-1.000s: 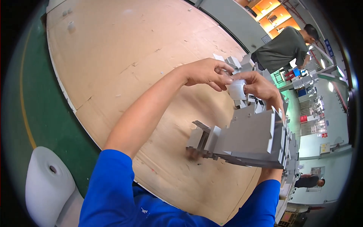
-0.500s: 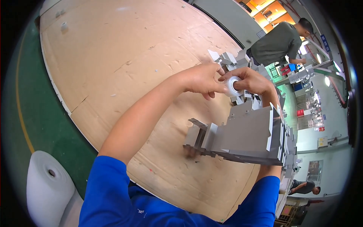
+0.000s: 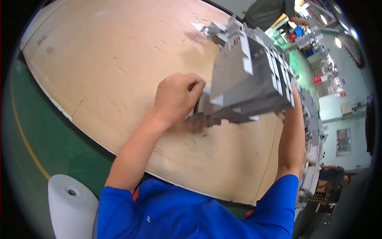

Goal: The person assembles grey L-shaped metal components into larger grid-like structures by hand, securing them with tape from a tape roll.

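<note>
A tall stack of bent grey sheet-metal parts (image 3: 232,73) stands on the brown board-covered table, to the right of my left hand (image 3: 177,95). My left hand is closed, its thumb and fingers pinched together close to the stack's left side. Whatever the fingertips hold is too small or hidden to name. My right forearm (image 3: 290,143) reaches up along the stack's right side. The stack covers my right hand, so its fingers do not show. The white tape roll is out of sight.
More grey metal parts (image 3: 217,28) lie beyond the stack. On the green floor at left stands a large white roll of foam wrap (image 3: 59,203). A person in a dark shirt (image 3: 264,14) is at the far side, and another person (image 3: 333,174) is at far right.
My hands have come apart: the left has moved left and nearer, the right behind the stack. The tape roll they held has gone from sight. The whole view has shifted.
</note>
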`<state>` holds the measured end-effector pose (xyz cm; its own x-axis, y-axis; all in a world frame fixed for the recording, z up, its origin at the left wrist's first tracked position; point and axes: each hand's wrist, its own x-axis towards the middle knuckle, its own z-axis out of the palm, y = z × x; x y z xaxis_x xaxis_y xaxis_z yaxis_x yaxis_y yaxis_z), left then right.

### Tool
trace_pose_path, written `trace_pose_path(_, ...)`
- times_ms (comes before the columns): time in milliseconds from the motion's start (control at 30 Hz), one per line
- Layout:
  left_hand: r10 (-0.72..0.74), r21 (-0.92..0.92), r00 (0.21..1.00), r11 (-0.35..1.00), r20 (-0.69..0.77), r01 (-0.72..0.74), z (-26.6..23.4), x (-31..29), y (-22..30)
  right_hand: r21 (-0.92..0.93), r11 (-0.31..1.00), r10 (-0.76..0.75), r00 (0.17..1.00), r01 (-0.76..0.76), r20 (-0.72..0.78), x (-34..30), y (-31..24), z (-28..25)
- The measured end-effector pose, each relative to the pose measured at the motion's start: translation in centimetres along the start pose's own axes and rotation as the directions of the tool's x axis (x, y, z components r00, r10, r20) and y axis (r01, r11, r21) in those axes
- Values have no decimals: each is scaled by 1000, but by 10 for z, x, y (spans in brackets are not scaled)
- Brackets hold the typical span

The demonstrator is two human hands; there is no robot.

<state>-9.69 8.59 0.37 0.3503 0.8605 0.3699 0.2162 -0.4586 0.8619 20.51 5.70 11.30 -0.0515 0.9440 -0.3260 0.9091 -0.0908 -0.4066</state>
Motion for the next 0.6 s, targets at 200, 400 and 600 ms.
trace_pose_path(200,239,193,961,958,-141,-210,30,-35,7,-74,995,-68,993,62,-92,-57,14,39)
trace_pose_path(400,175,152,983,972,58,-182,65,-70,29,-161,980,-146,970,115,-193,-70,-12,67)
trace_pose_path(600,245,296,920,943,-306,-152,112,-67,26,-276,958,-107,990,78,-93,-74,-13,72)
